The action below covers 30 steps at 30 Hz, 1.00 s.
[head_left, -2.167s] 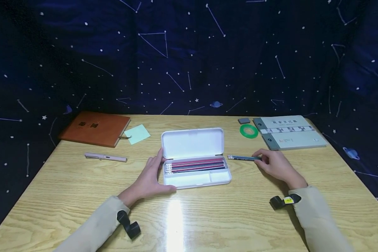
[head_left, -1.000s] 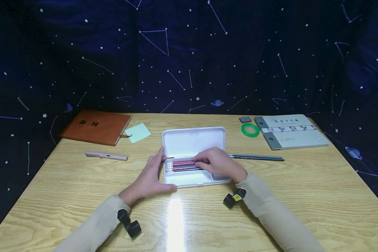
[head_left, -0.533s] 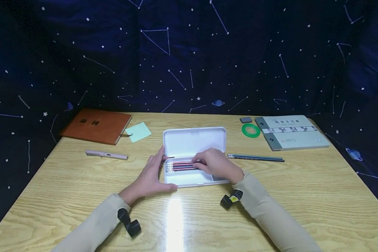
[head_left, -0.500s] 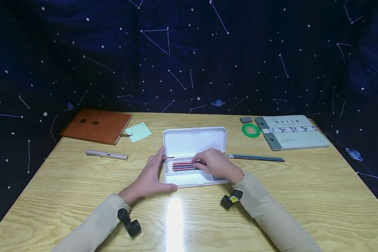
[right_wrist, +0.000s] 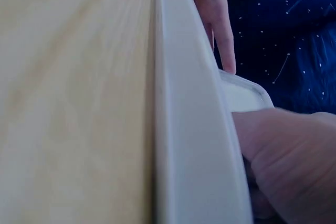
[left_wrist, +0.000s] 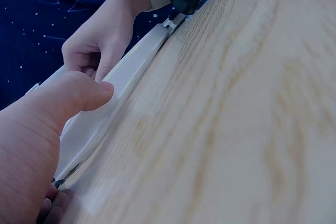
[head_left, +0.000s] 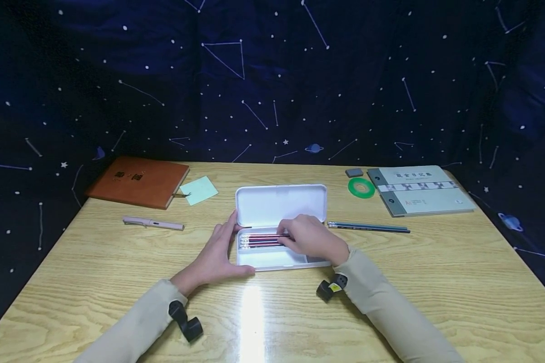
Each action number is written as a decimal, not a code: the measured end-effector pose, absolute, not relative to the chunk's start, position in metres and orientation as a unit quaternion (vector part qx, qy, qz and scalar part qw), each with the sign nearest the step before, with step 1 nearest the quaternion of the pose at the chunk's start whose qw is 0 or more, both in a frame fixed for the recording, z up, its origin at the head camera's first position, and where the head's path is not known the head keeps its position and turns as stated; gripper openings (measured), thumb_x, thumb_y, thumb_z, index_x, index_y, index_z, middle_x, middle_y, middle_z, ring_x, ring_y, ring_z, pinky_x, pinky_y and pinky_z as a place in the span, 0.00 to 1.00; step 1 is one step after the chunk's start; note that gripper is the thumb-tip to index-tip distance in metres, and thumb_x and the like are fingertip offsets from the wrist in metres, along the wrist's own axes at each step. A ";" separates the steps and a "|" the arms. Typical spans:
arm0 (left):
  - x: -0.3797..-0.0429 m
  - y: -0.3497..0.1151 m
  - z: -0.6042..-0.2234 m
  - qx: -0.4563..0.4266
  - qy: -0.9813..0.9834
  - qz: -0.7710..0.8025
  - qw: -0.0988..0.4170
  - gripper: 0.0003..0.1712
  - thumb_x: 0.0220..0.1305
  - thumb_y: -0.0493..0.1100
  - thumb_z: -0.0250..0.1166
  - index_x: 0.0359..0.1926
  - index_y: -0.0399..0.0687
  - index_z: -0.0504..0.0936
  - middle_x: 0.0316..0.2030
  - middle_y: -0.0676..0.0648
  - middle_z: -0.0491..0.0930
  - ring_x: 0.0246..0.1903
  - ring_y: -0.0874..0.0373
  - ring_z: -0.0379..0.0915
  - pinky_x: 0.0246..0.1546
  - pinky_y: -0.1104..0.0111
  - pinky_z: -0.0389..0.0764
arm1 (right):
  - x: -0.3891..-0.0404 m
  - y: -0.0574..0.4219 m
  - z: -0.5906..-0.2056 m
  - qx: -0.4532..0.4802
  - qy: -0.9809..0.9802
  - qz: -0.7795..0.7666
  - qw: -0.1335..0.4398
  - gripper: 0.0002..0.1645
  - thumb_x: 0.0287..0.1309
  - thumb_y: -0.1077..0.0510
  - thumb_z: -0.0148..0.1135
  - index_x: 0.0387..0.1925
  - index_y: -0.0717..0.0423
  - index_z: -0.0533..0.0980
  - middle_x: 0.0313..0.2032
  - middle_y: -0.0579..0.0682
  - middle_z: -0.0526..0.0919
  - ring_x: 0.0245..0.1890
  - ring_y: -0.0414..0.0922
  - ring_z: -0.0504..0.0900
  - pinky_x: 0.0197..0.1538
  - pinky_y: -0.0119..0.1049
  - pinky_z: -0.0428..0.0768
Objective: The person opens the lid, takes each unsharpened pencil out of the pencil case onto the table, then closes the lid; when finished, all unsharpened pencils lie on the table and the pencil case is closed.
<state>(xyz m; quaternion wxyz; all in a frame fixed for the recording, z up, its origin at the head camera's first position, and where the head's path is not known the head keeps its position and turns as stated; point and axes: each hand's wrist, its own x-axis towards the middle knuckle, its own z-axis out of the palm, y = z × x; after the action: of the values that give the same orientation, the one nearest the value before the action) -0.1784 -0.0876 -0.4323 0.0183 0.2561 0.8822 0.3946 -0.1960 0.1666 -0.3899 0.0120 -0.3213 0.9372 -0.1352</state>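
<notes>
A white pencil case [head_left: 272, 260] lies with its lid [head_left: 280, 205] raised, and several red and dark striped pencils [head_left: 259, 241] fill its rear compartment. My left hand [head_left: 215, 257] holds the case's left end, thumb at the front corner and fingers behind. Inside the case, my right hand [head_left: 311, 237] pinches at the pencils with thumb and fingertips, hiding their right ends. The left wrist view shows my left thumb [left_wrist: 79, 95] over the case's front edge. In the right wrist view the case wall [right_wrist: 194, 108] hides most of what the fingers hold.
Blue and black pencils [head_left: 368, 227] lie right of the case. Behind them are green tape [head_left: 350, 188], a grey eraser [head_left: 354, 172] and a pale notebook [head_left: 429, 194]. On the left are a brown notebook [head_left: 141, 184], sticky notes [head_left: 200, 189] and a pink pen [head_left: 153, 223].
My right hand has let go of the blue and black pencils on the table and moved left into the case, where it has stayed almost still. The left hand has stayed put.
</notes>
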 end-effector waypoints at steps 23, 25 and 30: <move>-0.179 -0.086 -0.433 0.252 0.881 0.400 0.025 0.78 0.33 0.58 0.80 0.77 0.46 0.37 0.61 0.50 0.70 0.55 0.57 0.60 0.58 0.56 0.68 | -0.201 0.170 -0.391 -0.318 0.922 -0.218 0.027 0.05 0.58 0.56 0.66 0.31 0.54 0.80 0.14 0.39 0.68 0.15 0.32 0.61 0.22 0.26 0.59; -0.179 -0.086 -0.432 0.253 0.880 0.401 0.024 0.78 0.33 0.57 0.80 0.77 0.46 0.37 0.60 0.50 0.70 0.55 0.57 0.60 0.58 0.56 0.68 | -0.201 0.170 -0.390 -0.321 0.922 -0.216 0.028 0.05 0.59 0.56 0.65 0.32 0.54 0.80 0.14 0.39 0.68 0.15 0.32 0.61 0.22 0.26 0.58; -0.179 -0.087 -0.433 0.252 0.881 0.400 0.023 0.79 0.33 0.58 0.80 0.77 0.47 0.36 0.60 0.50 0.70 0.55 0.57 0.60 0.58 0.56 0.68 | -0.200 0.169 -0.388 -0.324 0.923 -0.203 0.035 0.06 0.61 0.56 0.64 0.35 0.53 0.83 0.13 0.38 0.69 0.13 0.32 0.60 0.21 0.26 0.58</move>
<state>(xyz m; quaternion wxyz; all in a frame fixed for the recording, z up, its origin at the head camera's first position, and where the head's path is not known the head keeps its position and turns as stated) -0.1795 -0.0868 -0.4328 0.0234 0.2518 0.8809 0.4001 -0.1999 0.1689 -0.3884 0.0350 -0.3240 0.9233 -0.2034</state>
